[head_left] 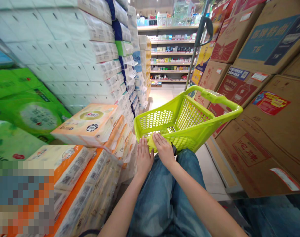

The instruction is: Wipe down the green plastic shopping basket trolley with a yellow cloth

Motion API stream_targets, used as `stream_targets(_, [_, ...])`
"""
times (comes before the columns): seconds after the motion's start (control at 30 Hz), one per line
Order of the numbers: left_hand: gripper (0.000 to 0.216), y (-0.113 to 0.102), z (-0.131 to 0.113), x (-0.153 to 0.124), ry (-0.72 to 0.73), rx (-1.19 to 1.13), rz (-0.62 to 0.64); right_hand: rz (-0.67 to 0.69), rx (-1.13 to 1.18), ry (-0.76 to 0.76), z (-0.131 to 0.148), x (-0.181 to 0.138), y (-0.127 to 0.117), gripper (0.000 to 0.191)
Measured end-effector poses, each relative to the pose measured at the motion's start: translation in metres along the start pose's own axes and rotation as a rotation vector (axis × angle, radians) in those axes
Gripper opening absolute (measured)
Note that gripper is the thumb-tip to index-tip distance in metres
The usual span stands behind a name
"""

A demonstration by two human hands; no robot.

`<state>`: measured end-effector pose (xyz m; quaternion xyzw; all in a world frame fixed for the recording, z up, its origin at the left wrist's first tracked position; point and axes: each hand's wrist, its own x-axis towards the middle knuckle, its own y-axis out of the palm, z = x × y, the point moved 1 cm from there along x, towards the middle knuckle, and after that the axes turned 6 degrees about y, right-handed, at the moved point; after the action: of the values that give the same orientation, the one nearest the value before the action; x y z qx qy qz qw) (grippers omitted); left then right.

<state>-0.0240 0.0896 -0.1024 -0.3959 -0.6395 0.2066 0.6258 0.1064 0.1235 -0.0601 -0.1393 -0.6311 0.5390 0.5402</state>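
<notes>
Someone in jeans (pixel 160 194) is crouching or sitting in the aisle, stretching both arms past the knees. The left hand (pixel 143 159) is lying at the basket's near side, its fingers straight and its thumb standing apart. The right hand (pixel 165 150) is resting flat-fingered over a yellow cloth (pixel 151 143) at the basket's near rim; whether it's pinching the cloth, I can't tell. The lime basket (pixel 203 131) is opening upward, showing a holed floor and a holed panel by its handle (pixel 211 96). To the left, wrapped tissue packs (pixel 84 122) are standing in stacks; to the right, cartons (pixel 258 131) are rising, their insides hidden, one bearing a printed bottle. At the far end, shelves (pixel 164 29) are holding rows of small boxed goods.
</notes>
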Motion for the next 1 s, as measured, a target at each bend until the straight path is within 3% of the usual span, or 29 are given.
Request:
stream_targets(0.2, [0.072,0.000,-0.002,0.001,-0.024,-0.004,0.004,-0.076,-0.074,0.130,-0.068,-0.017,-0.030,0.077])
stream_targets(0.3, [0.072,0.000,-0.002,0.001,-0.024,-0.015,-0.001,-0.107,-0.086,0.209,-0.083,-0.021,-0.037,0.080])
stream_targets(0.47, [0.072,0.001,-0.002,0.002,-0.023,-0.010,0.011,-0.106,-0.048,0.292,-0.050,-0.013,-0.026,0.078])
stream_targets(0.63, [0.070,0.000,-0.001,0.000,-0.015,-0.015,0.015,-0.020,0.027,0.174,0.011,0.003,0.003,0.067])
stream_targets(0.73, [0.068,0.000,0.001,-0.002,0.000,-0.011,0.036,0.011,0.029,0.119,0.031,0.009,0.012,0.060])
stream_targets(0.87, [0.068,0.000,0.001,-0.001,0.003,-0.009,0.022,0.029,0.005,0.031,0.020,0.007,0.006,0.060])
stream_targets(1.0, [0.069,0.000,-0.001,0.001,-0.015,-0.004,-0.001,0.017,-0.029,0.057,-0.023,-0.002,-0.016,0.068])
